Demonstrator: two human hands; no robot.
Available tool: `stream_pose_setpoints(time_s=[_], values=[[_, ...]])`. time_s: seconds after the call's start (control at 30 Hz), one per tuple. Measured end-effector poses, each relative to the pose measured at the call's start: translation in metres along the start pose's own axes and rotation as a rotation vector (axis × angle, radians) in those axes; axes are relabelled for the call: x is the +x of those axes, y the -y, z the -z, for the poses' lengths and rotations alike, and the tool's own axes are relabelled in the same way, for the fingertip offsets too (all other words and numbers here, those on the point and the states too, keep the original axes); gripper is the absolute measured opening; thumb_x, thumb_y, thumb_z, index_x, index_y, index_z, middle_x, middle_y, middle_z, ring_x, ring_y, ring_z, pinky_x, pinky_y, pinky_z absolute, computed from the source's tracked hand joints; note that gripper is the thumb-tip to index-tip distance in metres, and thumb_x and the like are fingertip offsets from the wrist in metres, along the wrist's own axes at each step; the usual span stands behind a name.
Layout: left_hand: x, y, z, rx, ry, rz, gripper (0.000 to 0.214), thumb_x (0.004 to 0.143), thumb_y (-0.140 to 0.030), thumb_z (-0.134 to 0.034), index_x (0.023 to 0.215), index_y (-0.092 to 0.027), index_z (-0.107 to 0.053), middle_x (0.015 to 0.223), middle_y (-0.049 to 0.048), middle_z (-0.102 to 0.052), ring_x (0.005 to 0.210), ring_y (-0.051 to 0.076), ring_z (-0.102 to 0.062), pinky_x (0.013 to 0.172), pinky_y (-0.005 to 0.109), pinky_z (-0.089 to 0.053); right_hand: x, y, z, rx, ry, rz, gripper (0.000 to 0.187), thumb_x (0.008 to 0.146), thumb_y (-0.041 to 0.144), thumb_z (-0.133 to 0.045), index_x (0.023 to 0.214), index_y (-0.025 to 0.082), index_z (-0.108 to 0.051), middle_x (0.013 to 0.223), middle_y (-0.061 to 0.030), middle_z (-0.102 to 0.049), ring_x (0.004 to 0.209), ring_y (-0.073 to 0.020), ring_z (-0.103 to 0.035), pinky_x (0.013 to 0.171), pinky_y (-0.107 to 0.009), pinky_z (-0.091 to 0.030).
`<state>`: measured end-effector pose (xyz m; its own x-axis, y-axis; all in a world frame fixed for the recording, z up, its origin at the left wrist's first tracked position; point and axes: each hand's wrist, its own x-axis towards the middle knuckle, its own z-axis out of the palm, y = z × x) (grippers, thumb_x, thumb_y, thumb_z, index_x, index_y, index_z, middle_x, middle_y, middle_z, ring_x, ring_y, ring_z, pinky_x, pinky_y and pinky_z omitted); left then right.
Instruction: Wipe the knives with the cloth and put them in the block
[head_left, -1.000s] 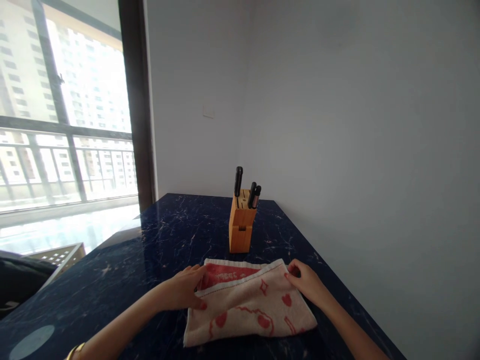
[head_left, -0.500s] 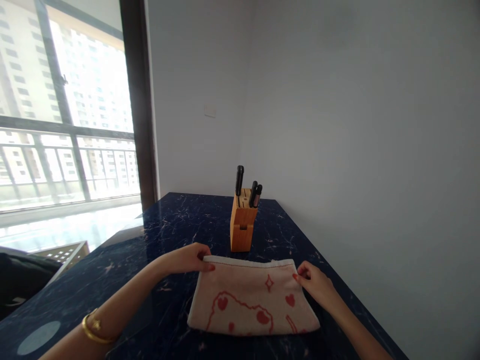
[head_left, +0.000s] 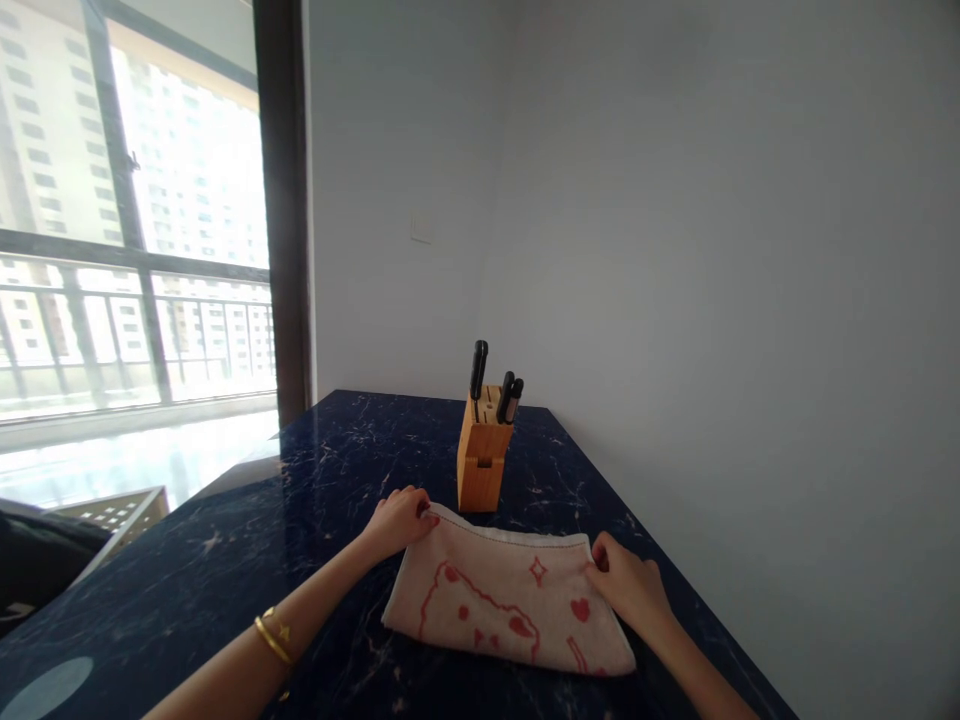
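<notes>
A cream towel with a red outline print (head_left: pixel 506 600) lies folded flat on the table, its long folded edge towards the far side. My left hand (head_left: pixel 397 522) pinches the towel's far left corner between fingers and thumb. My right hand (head_left: pixel 626 585) grips the far right corner. A gold bangle (head_left: pixel 273 640) circles my left wrist. Just beyond the towel stands a wooden knife block (head_left: pixel 480 465) holding several black-handled knives, its base close to my left hand but apart from it.
The towel lies on a dark blue marble-patterned table (head_left: pixel 225 570), whose right side runs along a white wall (head_left: pixel 675 250). A large window (head_left: pixel 135 230) with a balcony railing is at the left, and a dark object (head_left: pixel 37 560) sits below the table's left edge.
The red-backed flap seen a second ago now lies folded down, hiding the red band. My left hand has moved farther from me and to the right, and the towel's left end has shifted with it.
</notes>
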<state>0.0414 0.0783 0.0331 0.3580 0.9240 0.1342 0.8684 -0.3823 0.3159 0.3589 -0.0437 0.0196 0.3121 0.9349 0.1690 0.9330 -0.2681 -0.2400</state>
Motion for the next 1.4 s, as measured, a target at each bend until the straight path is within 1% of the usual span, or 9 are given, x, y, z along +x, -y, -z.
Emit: stream_pose_setpoints(time_s=[0.27,0.43,0.57,0.67,0.8,1.0,1.1,1.23,1.4], values=[[-0.014,-0.011,-0.002,0.067,-0.021,-0.014,0.020,0.076,-0.031,-0.046,0.090,-0.020,-0.056,0.095,0.0061,-0.057,0.095,0.025,-0.049,0.078,0.035,-0.036,-0.004,-0.007,-0.007,-0.004,-0.005,0.049,0.005,0.078,0.027,-0.038,0.078,0.023,-0.043,0.065,0.0019,-0.059,0.065,-0.0174,-0.058,0.057,-0.026,-0.031],[-0.039,-0.028,0.010,0.088,-0.084,-0.079,0.035,0.077,-0.027,-0.045,0.111,-0.022,-0.044,0.112,0.0063,-0.047,0.105,0.024,-0.041,0.088,0.036,-0.030,-0.019,-0.017,-0.003,0.109,0.035,0.187,0.033,0.080,0.033,-0.040,0.110,0.021,-0.043,0.083,-0.0037,-0.059,0.079,-0.0195,-0.057,0.068,-0.027,-0.038],[-0.071,-0.026,0.024,0.031,0.115,-0.251,0.018,0.073,-0.021,-0.043,0.089,-0.024,-0.051,0.100,0.0030,-0.054,0.096,0.023,-0.046,0.086,0.038,-0.032,-0.048,-0.022,0.014,0.213,0.229,0.354,0.051,0.070,0.035,-0.054,0.119,0.024,-0.042,0.117,-0.0073,-0.050,0.104,-0.0222,-0.048,0.087,-0.029,-0.034],[-0.092,-0.015,0.029,-0.011,0.251,-0.348,0.030,0.063,-0.017,-0.048,0.091,-0.025,-0.049,0.100,0.0020,-0.054,0.093,0.023,-0.048,0.087,0.039,-0.032,-0.063,-0.020,0.021,0.136,0.247,0.400,0.044,0.063,0.023,-0.054,0.107,0.024,-0.051,0.114,-0.0060,-0.051,0.105,-0.0234,-0.045,0.090,-0.032,-0.031],[-0.101,-0.006,0.027,0.074,0.247,-0.330,0.048,0.054,-0.015,-0.052,0.101,-0.024,-0.047,0.110,0.0046,-0.050,0.102,0.027,-0.042,0.091,0.041,-0.029,-0.067,-0.012,0.023,0.045,0.193,0.445,0.033,0.056,0.011,-0.045,0.085,0.026,-0.055,0.101,-0.0025,-0.056,0.097,-0.0220,-0.047,0.082,-0.031,-0.034],[-0.092,-0.007,0.026,-0.027,0.120,-0.330,0.020,0.066,-0.014,-0.043,0.081,-0.024,-0.052,0.090,-0.0001,-0.058,0.089,0.020,-0.049,0.082,0.033,-0.033,-0.057,-0.010,0.038,0.191,0.186,0.377,0.013,0.070,0.020,-0.044,0.078,0.024,-0.053,0.084,-0.0007,-0.059,0.083,-0.0193,-0.052,0.075,-0.028,-0.037],[-0.079,-0.003,0.030,-0.171,0.057,-0.305,0.018,0.067,-0.016,-0.042,0.080,-0.023,-0.053,0.082,-0.0023,-0.058,0.084,0.018,-0.051,0.077,0.029,-0.035,-0.040,-0.020,0.041,0.374,0.193,0.334,0.015,0.078,0.032,-0.041,0.080,0.023,-0.053,0.078,0.0001,-0.059,0.078,-0.0176,-0.054,0.072,-0.025,-0.039],[-0.051,0.005,0.029,-0.311,0.082,-0.177,0.017,0.067,-0.017,-0.040,0.080,-0.020,-0.051,0.076,-0.0031,-0.056,0.073,0.014,-0.053,0.063,0.022,-0.038,-0.004,-0.031,0.028,0.528,0.216,0.287,0.024,0.077,0.037,-0.041,0.084,0.019,-0.055,0.077,-0.0015,-0.062,0.074,-0.0166,-0.057,0.065,-0.023,-0.041],[-0.020,0.008,0.017,-0.252,0.028,-0.068,0.017,0.071,-0.019,-0.039,0.083,-0.019,-0.052,0.070,-0.0024,-0.056,0.069,0.014,-0.053,0.058,0.022,-0.036,0.031,-0.025,0.007,0.451,0.166,0.173,0.021,0.075,0.029,-0.042,0.083,0.016,-0.057,0.078,-0.0029,-0.063,0.076,-0.0159,-0.059,0.067,-0.023,-0.041]])
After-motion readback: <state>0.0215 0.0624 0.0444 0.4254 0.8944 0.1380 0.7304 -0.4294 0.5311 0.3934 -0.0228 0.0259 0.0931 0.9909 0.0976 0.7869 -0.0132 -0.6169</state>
